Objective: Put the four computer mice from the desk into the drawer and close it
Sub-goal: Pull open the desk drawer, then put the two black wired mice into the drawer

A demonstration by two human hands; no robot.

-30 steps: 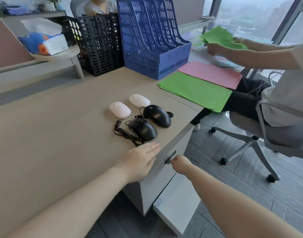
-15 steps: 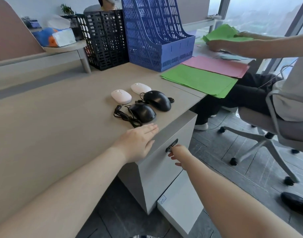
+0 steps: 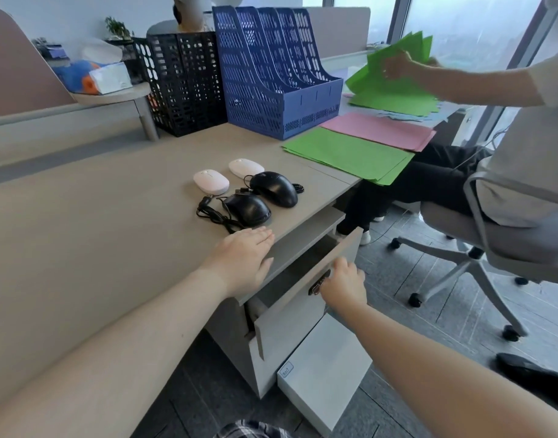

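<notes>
Moved since the earlier frame: drawer, shut half a second ago, now stands partly pulled out, its front swung clear of the cabinet; nothing else of the task's things has shifted.

Item 1, nearest, at 6 o'clock: right hand, grip curled closed on the dark handle of the drawer front. Drawer interior shows dark; contents cannot be made out.

Item 2, at 9 o'clock of the drawer: left hand, flat and spread on the bench edge, grip fully open, holding nothing.

Item 3, just past the left fingertips at 12 o'clock: near black mouse, its coiled cable trailing to 9 o'clock. Far black mouse lies just beside it at 1 o'clock. Two white mice follow, left white mouse and right white mouse, close together.

Progress, judged: opening step under way; all four mice remain on the bench, none stowed; transfer and closing are left.

Item 4, farther, at 12 to 2 o'clock: blue file rack, black file rack, green sheets, pink sheets, all well apart from the mice.

Obstructions, judged: loose cable may snag on lifting; seated person and chair at 3 o'clock sit near the drawer's travel; white box on the floor lies below it.
</notes>
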